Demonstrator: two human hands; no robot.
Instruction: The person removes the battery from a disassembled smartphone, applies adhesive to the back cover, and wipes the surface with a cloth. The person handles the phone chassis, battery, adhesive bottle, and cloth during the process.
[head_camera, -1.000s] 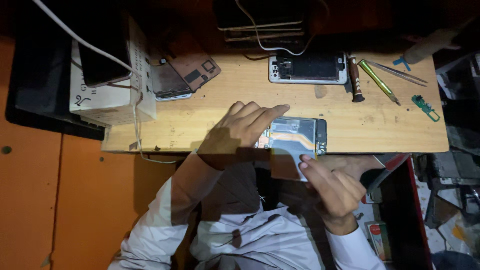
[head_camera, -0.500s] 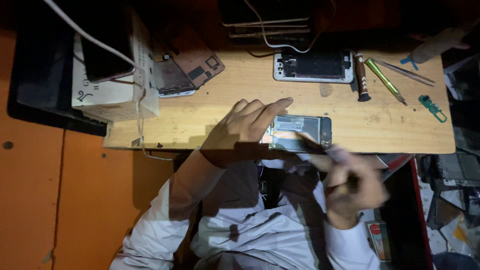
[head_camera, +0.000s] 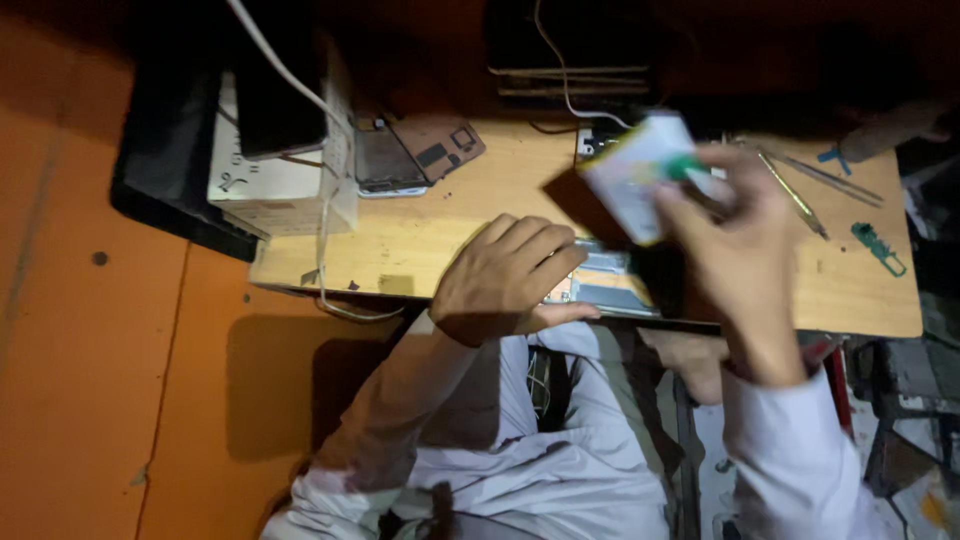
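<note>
— Hands first: where do we have them?

— Our left hand (head_camera: 505, 275) lies flat, fingers together and curled a little, pressing down on the opened phone (head_camera: 600, 280) near the front edge of the wooden table (head_camera: 450, 225). It pins rather than pinches; the phone shows only past the fingertips.

— And the other?

— Our right hand (head_camera: 740, 245) is raised above the table, wrist bent, forearm coming up from the white sleeve (head_camera: 790, 470). Thumb and fingers are closed around a small white card or packet (head_camera: 635, 175) with a green mark at one end, tilted and blurred.

— So what step would we call this?

— We judge it a moment of steadying the phone while something is brought over it. Whatever follows, we think, calls for the left hand staying planted and the right coming down squarely, since the packet hangs well above the phone, not touching it.

— What else lies about?

— At the back left a white box (head_camera: 280, 185) with a cable (head_camera: 290, 75) over it, and a dark circuit board (head_camera: 435, 145) beside. To the right, thin metal tools (head_camera: 800, 195) and a small green part (head_camera: 880, 250), well apart from both hands.
</note>
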